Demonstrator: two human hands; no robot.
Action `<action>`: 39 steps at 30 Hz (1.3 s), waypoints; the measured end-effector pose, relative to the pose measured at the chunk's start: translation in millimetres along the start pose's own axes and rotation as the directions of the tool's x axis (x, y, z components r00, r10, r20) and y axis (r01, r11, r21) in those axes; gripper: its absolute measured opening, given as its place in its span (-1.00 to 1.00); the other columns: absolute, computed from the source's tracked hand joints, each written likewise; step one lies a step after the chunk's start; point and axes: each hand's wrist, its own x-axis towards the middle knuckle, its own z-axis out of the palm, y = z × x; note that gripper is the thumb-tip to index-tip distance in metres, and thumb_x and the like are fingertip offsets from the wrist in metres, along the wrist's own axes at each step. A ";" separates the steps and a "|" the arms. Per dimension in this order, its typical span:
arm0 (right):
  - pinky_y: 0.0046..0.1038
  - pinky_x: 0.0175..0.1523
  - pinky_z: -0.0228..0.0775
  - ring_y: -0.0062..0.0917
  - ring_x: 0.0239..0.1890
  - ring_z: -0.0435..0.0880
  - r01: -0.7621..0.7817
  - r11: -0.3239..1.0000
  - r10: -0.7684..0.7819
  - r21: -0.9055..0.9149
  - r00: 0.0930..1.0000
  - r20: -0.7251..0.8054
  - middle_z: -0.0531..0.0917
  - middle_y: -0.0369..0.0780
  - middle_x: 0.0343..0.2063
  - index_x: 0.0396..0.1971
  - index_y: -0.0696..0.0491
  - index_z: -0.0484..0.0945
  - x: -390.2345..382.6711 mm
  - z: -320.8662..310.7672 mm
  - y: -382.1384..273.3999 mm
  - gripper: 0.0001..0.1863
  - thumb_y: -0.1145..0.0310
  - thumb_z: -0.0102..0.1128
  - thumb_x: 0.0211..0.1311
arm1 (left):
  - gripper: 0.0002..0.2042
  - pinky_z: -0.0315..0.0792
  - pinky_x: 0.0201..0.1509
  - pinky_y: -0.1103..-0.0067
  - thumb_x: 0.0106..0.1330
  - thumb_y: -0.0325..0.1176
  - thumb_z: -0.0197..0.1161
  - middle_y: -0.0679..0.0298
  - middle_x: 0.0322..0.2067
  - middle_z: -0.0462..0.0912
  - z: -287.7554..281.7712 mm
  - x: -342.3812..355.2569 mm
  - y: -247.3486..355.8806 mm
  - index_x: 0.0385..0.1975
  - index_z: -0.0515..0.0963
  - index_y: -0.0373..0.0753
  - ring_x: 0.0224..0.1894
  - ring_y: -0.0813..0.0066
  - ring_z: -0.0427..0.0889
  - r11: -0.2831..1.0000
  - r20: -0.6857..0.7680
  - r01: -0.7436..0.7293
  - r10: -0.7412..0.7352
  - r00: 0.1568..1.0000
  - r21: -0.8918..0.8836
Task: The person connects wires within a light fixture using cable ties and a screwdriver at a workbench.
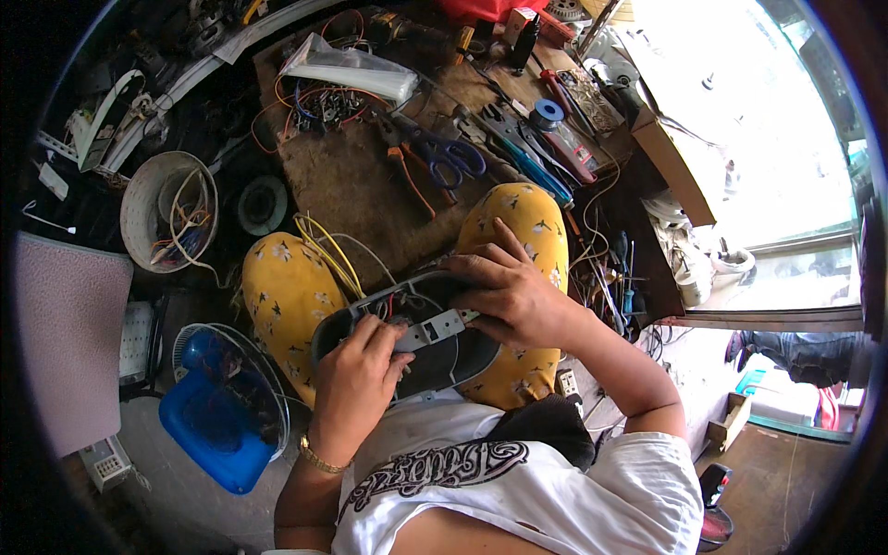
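A dark grey oval plastic housing [425,366] lies in my lap between my knees, its hollow side up. Across it sits a flat grey metal bracket [437,330] with cut-outs. My left hand [361,370] pinches the bracket's left end between thumb and fingers. At the other end, the thumb and fingers of my right hand [518,298] close on the bracket next to the housing's rim, with one finger sticking out. Thin wires, one of them red, show inside the housing behind the bracket. Yellow wires [335,259] rise past its far left edge.
Ahead stands a worn wooden bench [333,180] with purple-handled scissors [449,157], orange-handled pliers [412,180], a blue spool [547,113] and a bag of white strips [356,74]. Left are a white bucket [139,213] with wires and a blue plastic basin [208,435].
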 end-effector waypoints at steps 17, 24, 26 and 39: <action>0.23 0.46 -0.02 -0.26 0.21 0.44 -0.027 1.000 0.027 0.002 0.999 0.036 0.53 -0.22 0.16 -0.29 -0.04 0.74 2.3 -2.4 -6.1 -0.67 0.30 0.49 -0.18 | -0.66 0.54 -0.23 0.40 0.11 -0.40 0.43 0.21 -0.27 0.59 11.5 -5.0 -6.0 -0.07 0.63 -0.22 -0.28 0.18 0.67 0.993 -0.121 -0.119 0.120 0.985 0.012; 0.23 0.46 -0.02 -0.25 0.22 0.44 -0.020 1.000 0.022 -0.024 0.996 0.092 0.52 -0.22 0.19 -0.27 -0.04 0.74 3.8 -6.4 -8.2 -0.66 0.30 0.49 -0.17 | -0.64 0.55 -0.22 0.40 0.12 -0.39 0.43 0.22 -0.25 0.58 13.7 -8.2 -7.2 -0.05 0.62 -0.20 -0.26 0.18 0.66 0.991 -0.141 -0.131 0.134 0.981 0.030; 0.19 0.47 -0.01 -0.21 0.20 0.46 -0.089 0.996 0.086 0.019 0.991 0.098 0.52 -0.19 0.20 -0.24 -0.02 0.72 2.1 -7.1 -10.4 -0.65 0.30 0.48 -0.13 | -0.65 0.55 -0.21 0.39 0.13 -0.39 0.42 0.22 -0.24 0.58 14.3 -8.6 -8.6 -0.04 0.61 -0.20 -0.25 0.19 0.66 0.990 -0.153 -0.139 0.143 0.978 0.033; 0.16 0.46 -0.02 -0.12 0.21 0.43 -0.073 0.995 0.071 0.070 0.997 0.032 0.55 -0.14 0.13 -0.28 0.01 0.75 -3.9 -4.1 -2.8 -0.68 0.25 0.51 -0.10 | -0.65 0.51 -0.20 0.35 0.08 -0.39 0.46 0.18 -0.28 0.60 15.9 -9.9 -10.8 -0.09 0.66 -0.22 -0.27 0.15 0.64 0.994 -0.173 -0.107 0.099 0.980 -0.037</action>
